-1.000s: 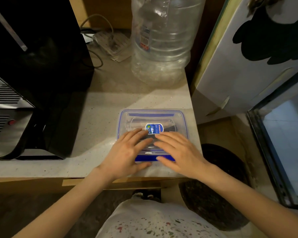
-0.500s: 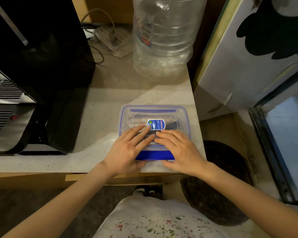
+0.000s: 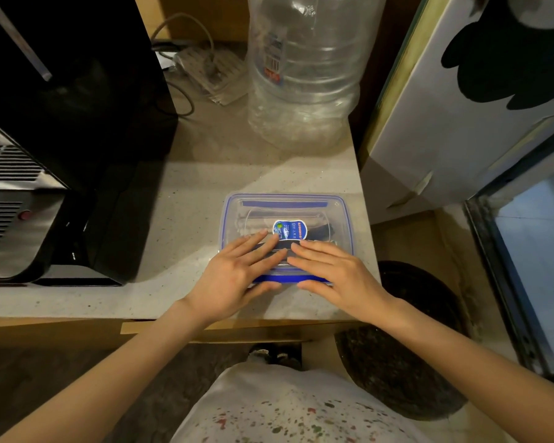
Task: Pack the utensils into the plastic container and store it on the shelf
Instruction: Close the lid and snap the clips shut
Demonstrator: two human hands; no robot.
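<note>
A clear plastic container (image 3: 285, 203) with a blue-trimmed lid sits on the counter near its front right corner. The lid is on and carries a blue and white sticker (image 3: 289, 229). Through the lid I see dark utensil shapes (image 3: 322, 232), too dim to tell apart. My left hand (image 3: 237, 276) lies flat on the near left part of the lid, fingers stretched toward the sticker. My right hand (image 3: 336, 273) lies flat on the near right part. Both thumbs rest at the blue front clip (image 3: 288, 279).
A big clear water bottle (image 3: 304, 75) stands behind the container. A black appliance (image 3: 61, 123) fills the counter's left side, with a power strip (image 3: 211, 71) and cables at the back. A white panel (image 3: 461, 107) rises at right. A dark round bin (image 3: 406, 340) sits below.
Both hands stay flat on the lid, drawn slightly back toward its near edge. The container has not moved; only my view has shifted a little.
</note>
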